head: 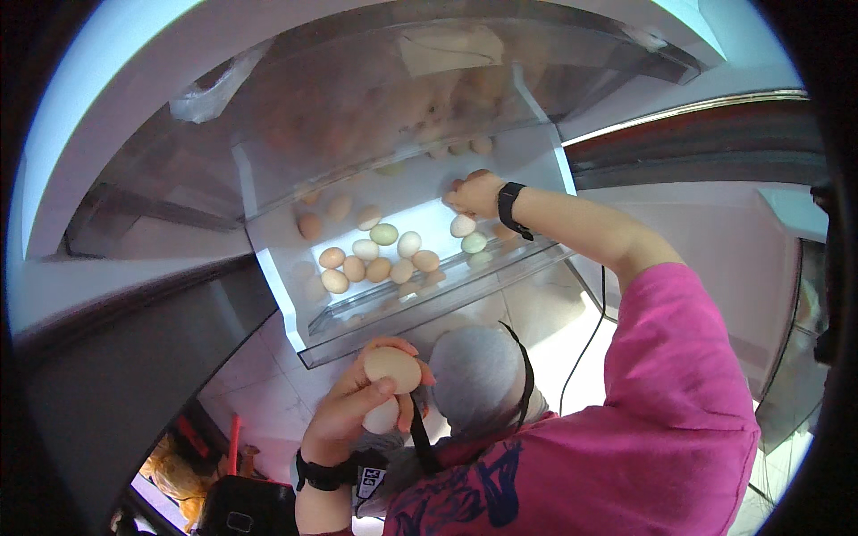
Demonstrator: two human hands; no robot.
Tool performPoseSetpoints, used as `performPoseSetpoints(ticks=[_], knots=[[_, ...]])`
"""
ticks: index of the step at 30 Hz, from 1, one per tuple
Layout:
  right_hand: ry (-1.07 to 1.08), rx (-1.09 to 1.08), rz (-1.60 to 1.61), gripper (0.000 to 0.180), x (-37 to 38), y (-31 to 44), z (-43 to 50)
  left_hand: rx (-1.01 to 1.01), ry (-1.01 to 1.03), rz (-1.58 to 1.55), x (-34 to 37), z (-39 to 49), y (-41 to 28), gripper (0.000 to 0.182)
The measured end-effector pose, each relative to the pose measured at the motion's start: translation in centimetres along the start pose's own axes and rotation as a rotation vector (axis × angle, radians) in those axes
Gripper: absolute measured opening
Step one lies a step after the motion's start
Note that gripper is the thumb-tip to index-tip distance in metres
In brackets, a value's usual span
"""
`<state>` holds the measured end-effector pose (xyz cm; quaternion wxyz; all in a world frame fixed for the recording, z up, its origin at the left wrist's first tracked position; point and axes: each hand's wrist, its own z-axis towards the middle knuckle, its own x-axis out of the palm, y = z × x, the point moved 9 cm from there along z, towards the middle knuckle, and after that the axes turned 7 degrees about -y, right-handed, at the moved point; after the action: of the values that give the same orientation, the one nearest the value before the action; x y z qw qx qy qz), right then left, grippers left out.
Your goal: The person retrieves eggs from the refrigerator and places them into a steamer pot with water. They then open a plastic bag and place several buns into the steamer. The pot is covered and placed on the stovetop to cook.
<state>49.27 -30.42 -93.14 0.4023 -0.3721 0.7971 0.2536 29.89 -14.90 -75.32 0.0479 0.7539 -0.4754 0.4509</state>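
Below the front edge of a pulled-out refrigerator drawer [278, 301], my left hand [362, 395] grips a beige egg [392, 370] and a whiter egg [381, 417] under it. My right hand [474, 193] reaches into the drawer's right part, fingers curled down; whether they hold anything is hidden. Close to its fingers lies a pale pinkish egg [462, 226], with a pale green egg [474, 242] just in front. On the left half of the drawer floor lie several brown, cream and white eggs [379, 269], with a green egg [384, 234] among them.
A clear shelf or cover [375, 87] spans the area behind the drawer. The refrigerator's open door [684, 234] stands at the right, a dark panel [154, 362] at the left. A black cable [582, 362] hangs over the tiled floor. Yellowish bags [171, 469] lie at the lower left.
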Motion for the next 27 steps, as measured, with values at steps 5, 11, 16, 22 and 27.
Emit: performPoseSetpoints(ticks=[5,11,16,22,27], knots=[[-0.097,0.162,0.125,0.029,-1.7,-1.8,0.3,-0.053,0.045,0.076,1.3,0.2,1.5,0.052],[-0.193,0.232,1.070,0.029,-5.6,-2.6,0.6,-0.134,0.020,0.077,1.0,0.1,2.4,0.048],[-0.011,0.029,1.097,0.029,-5.0,2.5,2.0,-0.107,0.034,0.038,1.0,0.3,2.4,0.048],[-0.141,-0.313,0.426,0.030,-4.3,8.6,2.0,-0.126,-0.006,0.031,-0.4,1.1,3.6,0.042],[-0.152,-0.281,0.305,0.032,-4.7,9.4,2.4,-0.193,-0.077,0.025,-1.9,2.0,5.3,0.036]])
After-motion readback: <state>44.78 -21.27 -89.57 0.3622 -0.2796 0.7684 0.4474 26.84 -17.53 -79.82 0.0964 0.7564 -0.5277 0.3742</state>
